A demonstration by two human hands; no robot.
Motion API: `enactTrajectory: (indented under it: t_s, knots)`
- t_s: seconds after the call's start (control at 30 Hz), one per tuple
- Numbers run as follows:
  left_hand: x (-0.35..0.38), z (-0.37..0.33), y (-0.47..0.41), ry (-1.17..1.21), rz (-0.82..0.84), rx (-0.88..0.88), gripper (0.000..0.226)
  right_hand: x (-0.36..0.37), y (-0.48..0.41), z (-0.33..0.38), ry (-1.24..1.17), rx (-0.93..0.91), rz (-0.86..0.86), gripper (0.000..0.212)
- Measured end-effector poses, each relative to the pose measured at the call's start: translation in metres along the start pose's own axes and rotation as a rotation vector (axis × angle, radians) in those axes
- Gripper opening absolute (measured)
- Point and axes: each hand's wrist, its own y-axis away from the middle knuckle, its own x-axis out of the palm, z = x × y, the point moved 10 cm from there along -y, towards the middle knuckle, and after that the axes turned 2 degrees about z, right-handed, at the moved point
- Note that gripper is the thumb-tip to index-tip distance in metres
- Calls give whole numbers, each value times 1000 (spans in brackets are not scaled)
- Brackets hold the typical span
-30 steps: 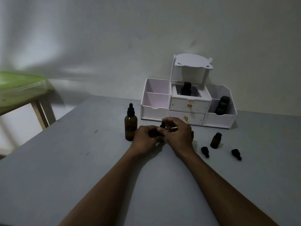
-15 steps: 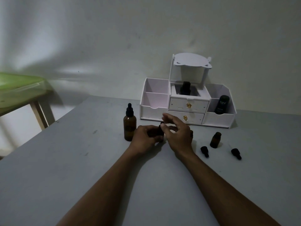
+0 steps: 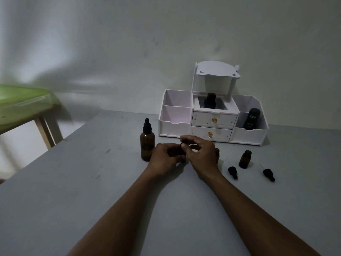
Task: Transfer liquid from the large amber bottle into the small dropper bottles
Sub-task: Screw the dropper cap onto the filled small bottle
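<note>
The large amber bottle stands upright on the grey table with its black dropper cap on, just left of my hands. My left hand is wrapped around a small dropper bottle, mostly hidden by the fingers. My right hand pinches that bottle's black cap from above. Another small amber bottle stands uncapped to the right. Two black dropper caps lie on the table near it.
A white desk organiser with two drawers and side bins stands behind my hands against the wall; it holds a black tube and a dark bottle. A green-topped table stands at the left.
My hands have stayed together at the small bottle. The right fingers have shifted on the cap between frames, opening a little and closing on it again.
</note>
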Motion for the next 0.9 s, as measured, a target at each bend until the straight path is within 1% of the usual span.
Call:
enactTrajectory:
  t_s: [0.13,0.3,0.4,0.47,0.53,0.57,0.6,0.67,0.73,0.77,0.8,0.83,0.9]
  knots:
    - [-1,-1,1,-7,-2,5,30,0,0,1,15,-9,-14,24]
    - [0,-5,5,6,-15,16,31,0,0,-1,-17,-1,-3,28]
    - [-2,-6,12,15,-24,9,44,-1,2,5,-30,-37,-5,38]
    - [-11,-6,15,-32,-18,3,51,-7,1,14,-45,-94,-38,40]
    - [-27,-13,22,-101,-30,45,43,-20,-1,24,-43,-150,-107,35]
    - [-40,-18,28,-96,-66,74,36,-26,-2,32,-48,-175,-144,32]
    - [-57,-25,34,-55,-128,106,28,-31,-4,41,-64,-198,-174,28]
    - [-96,-34,47,66,-301,166,13,-34,-10,59,-105,-239,-194,22]
    - [-134,-27,52,127,-498,178,12,-22,-18,76,-138,-243,-145,19]
    - [-147,-16,49,157,-556,147,13,-11,-23,81,-152,-222,-98,18]
    - [-155,-3,43,190,-570,101,14,1,-28,85,-155,-193,-44,19]
    - [-156,10,36,217,-537,44,17,14,-32,87,-149,-162,6,20]
    - [-147,33,22,264,-392,-43,27,41,-40,87,-155,-91,98,28]
